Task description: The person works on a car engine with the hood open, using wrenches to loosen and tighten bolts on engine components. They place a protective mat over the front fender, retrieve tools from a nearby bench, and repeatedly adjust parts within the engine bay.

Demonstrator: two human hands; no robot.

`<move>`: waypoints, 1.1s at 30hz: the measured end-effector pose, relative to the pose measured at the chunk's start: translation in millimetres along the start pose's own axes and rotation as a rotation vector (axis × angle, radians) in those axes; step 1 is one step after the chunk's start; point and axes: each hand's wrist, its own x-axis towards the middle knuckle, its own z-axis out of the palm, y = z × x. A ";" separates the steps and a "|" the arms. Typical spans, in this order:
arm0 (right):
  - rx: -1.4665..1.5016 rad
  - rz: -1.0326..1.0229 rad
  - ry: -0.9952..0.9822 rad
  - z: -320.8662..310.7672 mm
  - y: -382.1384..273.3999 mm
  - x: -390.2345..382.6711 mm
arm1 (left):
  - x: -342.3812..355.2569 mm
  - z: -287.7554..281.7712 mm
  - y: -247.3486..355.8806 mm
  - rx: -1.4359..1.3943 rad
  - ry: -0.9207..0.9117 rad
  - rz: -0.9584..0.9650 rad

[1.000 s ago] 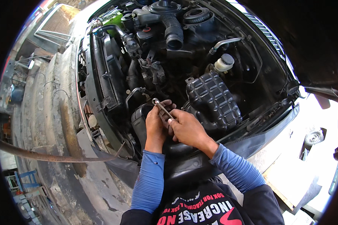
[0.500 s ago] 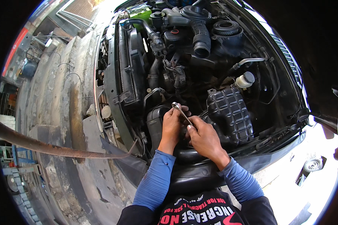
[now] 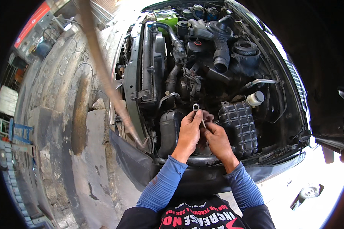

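Far left on my feed, a blue metal frame (image 3: 23,133) is standing beside worn concrete slabs (image 3: 53,126). Next, I'm seeing a long brown rod (image 3: 99,63), blurred, slanting down toward the front corner of the engine bay. The radiator (image 3: 147,65) is running along that side of the bay, and a smooth black box (image 3: 171,128) is sitting near its lower end.

Just right of that box, I'm watching the left hand (image 3: 189,133) gripping the wrench (image 3: 196,107), its thumb pressing just below the ring end. The wrench is sitting over the bay between both hands, ring upward, its shaft slanting down to the right. The right hand (image 3: 219,142) is curling its fingers around the lower shaft; the far tip is hiding from me behind them. Above the hands, a ribbed black hose (image 3: 221,55) is hanging open-ended.

Further right, a ribbed black pan (image 3: 239,128) is lying just beside the right hand, and a white jar (image 3: 255,99) is standing past its upper corner. Far right, a wheel (image 3: 309,191) is resting on the bright ground.
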 end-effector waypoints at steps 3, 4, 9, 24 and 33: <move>-0.675 -0.168 -0.153 -5.1 2.1 5.1 | 11.4 -27.1 -7.6 0.237 0.171 0.232; -0.912 -0.135 -0.156 -0.6 -18.1 4.7 | 12.2 -31.9 -0.2 0.405 0.308 0.241; -1.258 -0.734 0.018 -12.0 -3.6 105.8 | -0.3 -21.5 28.1 1.055 0.324 0.399; -2.232 -1.005 0.001 51.5 20.6 309.2 | -12.3 -37.1 25.1 1.154 0.302 0.622; -2.144 -0.999 0.123 67.5 32.8 310.6 | -21.5 -46.3 38.9 0.916 0.384 0.605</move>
